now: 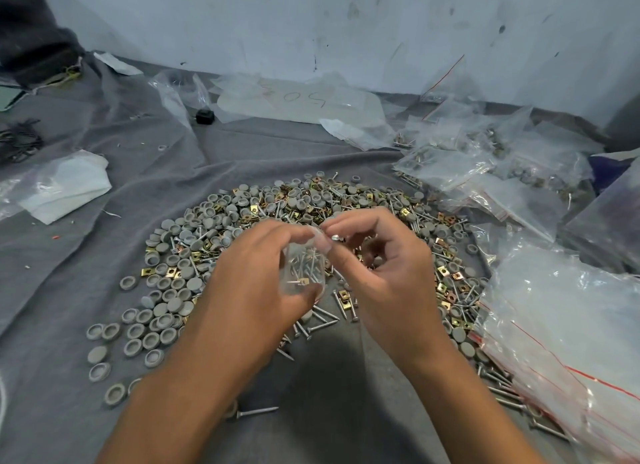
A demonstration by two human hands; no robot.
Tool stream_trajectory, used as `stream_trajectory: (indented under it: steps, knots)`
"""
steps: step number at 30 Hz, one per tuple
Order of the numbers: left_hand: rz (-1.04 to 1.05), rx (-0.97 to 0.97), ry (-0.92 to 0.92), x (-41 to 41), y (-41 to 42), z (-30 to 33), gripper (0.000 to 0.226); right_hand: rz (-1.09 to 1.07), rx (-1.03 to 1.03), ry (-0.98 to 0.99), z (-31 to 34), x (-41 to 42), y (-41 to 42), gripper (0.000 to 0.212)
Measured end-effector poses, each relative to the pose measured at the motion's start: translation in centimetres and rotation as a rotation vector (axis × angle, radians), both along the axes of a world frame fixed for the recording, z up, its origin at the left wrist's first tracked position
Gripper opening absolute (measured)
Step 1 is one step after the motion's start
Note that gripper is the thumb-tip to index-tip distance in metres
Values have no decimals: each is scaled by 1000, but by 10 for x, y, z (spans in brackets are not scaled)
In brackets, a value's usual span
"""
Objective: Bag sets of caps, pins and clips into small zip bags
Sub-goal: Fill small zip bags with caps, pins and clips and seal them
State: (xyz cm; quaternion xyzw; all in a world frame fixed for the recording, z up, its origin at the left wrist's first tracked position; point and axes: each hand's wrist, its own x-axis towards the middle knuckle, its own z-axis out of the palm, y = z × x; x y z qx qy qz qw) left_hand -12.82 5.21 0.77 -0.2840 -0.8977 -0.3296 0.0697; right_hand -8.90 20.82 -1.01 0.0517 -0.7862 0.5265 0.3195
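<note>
Head view, both hands raised over pile, left hand (256,273) gripping zip bag (304,269), right hand (388,259) pinching its mouth

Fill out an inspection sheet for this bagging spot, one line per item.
Surface: wrinkled grey cloth covers the work area.
Job's things: loose heap of grey caps, silver pins and gold clips; small zip bag, held up, already holds pins and a clip.
Clutter: filled bags piled at far right; empty red-striped zip bags at near right; white tissue in plastic at left; small black object near the wall.
Hands: left hand grips the small zip bag; right hand pinches at its mouth.
Cables: dark tangle at far left, too unclear to identify.
Surroundings: scuffed pale wall behind; dark fabric at top left.
</note>
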Motion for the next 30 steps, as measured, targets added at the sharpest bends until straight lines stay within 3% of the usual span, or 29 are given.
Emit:
stream_trajectory:
  steps: [10,18,22,24,27,30]
  knots:
    - [-61,78,82,1,-13,12,50,-22,-76,189,7,3,-4,17]
    - [-79,57,80,2,-17,12,54,-45,144,259,10,5,-11,11]
    - [-82,59,90,2,-16,13,51,-69,307,121,5,5,-12,16]
    - [-73,41,82,3,-16,14,53,-77,266,101,7,4,-9,20]
    - [-63,34,61,2,-18,15,54,-99,254,46,7,1,3,9]
    - [-64,34,51,2,-20,16,55,61,469,-382,-4,1,20,15]
